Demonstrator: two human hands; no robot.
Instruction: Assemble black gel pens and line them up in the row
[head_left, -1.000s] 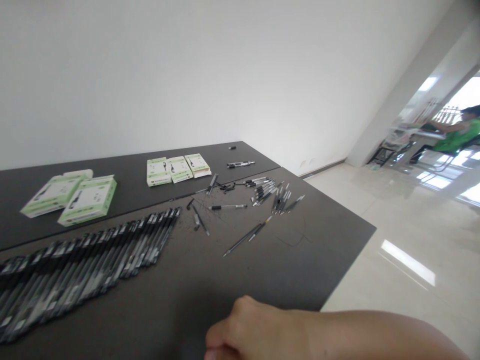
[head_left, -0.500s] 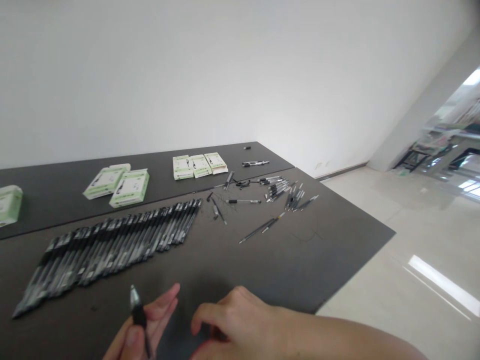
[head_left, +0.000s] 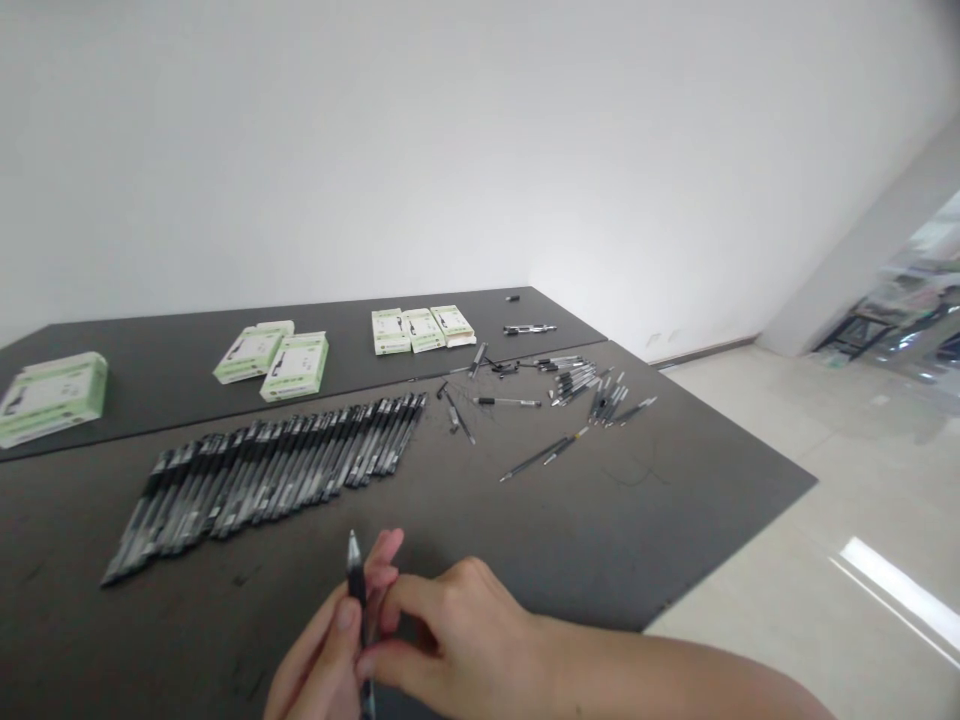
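A gel pen with a silver tip and black grip stands tip up in my left hand, thumb and fingers closed on it. My right hand has come up against the left, its thumb and curled fingers pinching the lower barrel. The right palm side is hidden. Beyond my hands lies a long row of black-gripped, clear-barrelled pens, side by side on the dark table.
Green-and-white pen boxes lie along the back, with another pen box at far left. At right are ink refills, a pile of pen parts, a single pen and dark strands. The table's right edge drops to a shiny floor.
The view has swung left, so the table things sit further right. My hands, apart before, have come together, and the right fingers now meet the pen held in my left hand.
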